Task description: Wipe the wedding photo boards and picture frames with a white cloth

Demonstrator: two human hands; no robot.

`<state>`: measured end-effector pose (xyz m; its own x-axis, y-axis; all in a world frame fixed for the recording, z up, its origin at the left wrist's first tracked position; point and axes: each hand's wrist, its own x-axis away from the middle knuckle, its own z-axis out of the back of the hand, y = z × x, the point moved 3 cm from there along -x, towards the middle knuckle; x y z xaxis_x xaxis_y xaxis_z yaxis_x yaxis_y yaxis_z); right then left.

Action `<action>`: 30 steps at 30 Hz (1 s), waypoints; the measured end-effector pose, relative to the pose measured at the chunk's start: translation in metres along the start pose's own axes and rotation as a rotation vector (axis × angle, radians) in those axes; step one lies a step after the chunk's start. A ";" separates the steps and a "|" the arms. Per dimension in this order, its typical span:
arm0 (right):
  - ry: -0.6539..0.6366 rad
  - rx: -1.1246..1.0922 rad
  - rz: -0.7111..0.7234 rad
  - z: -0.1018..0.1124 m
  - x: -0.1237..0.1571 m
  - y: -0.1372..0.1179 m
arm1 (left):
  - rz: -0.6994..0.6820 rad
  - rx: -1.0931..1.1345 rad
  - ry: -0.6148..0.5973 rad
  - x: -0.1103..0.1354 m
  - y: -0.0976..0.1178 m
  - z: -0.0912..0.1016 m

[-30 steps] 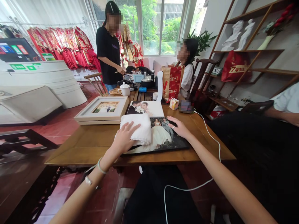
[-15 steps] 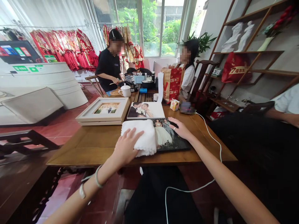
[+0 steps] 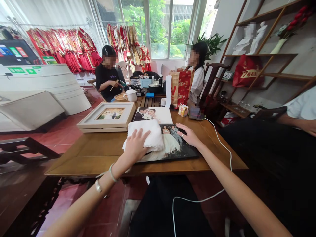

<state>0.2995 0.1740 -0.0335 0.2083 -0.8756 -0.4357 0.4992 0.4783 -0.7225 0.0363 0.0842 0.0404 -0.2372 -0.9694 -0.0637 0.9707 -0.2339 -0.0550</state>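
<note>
My left hand (image 3: 135,144) lies on a folded white cloth (image 3: 150,131), its fingers stretched out and apart over the near left side. Under the cloth is a dark photo panel (image 3: 181,151) showing a couple in wedding clothes; the cloth hides much of its left part. At the panel's right side, my right hand (image 3: 191,135) rests with fingers extended, fingertips on the far right corner area. Just beyond, partly covered by the cloth, lies a lighter photo panel (image 3: 160,115). I cannot see what is beneath my left palm.
Left on the wooden table (image 3: 86,158) lie stacked pale frames (image 3: 84,126). A lidded white cup (image 3: 131,95), a paper bag (image 3: 181,89), a small carton (image 3: 183,110) and a phone-like blurred item stand farther back. A white cable (image 3: 230,154) hangs off the right edge. Two people sit beyond.
The cloth has slid away from me under my left hand, uncovering the dark panel's near left edge. My right hand stays at the panel. The person at the left back now sits lower.
</note>
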 end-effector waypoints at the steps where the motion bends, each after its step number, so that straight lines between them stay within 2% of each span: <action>1: -0.002 0.002 -0.001 0.000 0.000 0.000 | -0.003 0.009 -0.011 0.014 0.000 0.000; 6: 0.002 0.004 0.008 0.000 0.000 0.000 | -0.009 0.076 -0.046 0.077 0.006 0.000; 9: 0.002 0.006 0.009 -0.001 0.000 0.000 | -0.027 0.096 -0.060 0.092 0.010 0.000; 11: -0.001 0.004 0.011 -0.001 0.000 0.001 | -0.033 0.087 -0.069 0.086 0.011 0.000; 13: -0.004 -0.004 0.018 -0.001 0.000 0.001 | -0.039 0.070 -0.070 0.071 0.010 0.001; 20: -0.001 -0.014 0.018 -0.001 0.000 0.002 | -0.054 0.006 -0.010 -0.013 0.004 -0.003; 23: 0.004 -0.011 0.010 -0.001 0.001 0.002 | -0.028 -0.024 0.037 -0.036 0.008 -0.004; 26: 0.003 -0.003 0.006 -0.001 0.000 0.002 | -0.017 -0.038 0.031 -0.034 0.019 -0.004; 30: 0.000 0.006 0.011 -0.001 0.000 0.002 | -0.067 -0.021 -0.019 0.007 0.045 -0.003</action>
<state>0.2997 0.1753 -0.0349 0.2137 -0.8702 -0.4439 0.5017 0.4877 -0.7145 0.0780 0.0676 0.0344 -0.3005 -0.9529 -0.0402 0.9517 -0.2967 -0.0796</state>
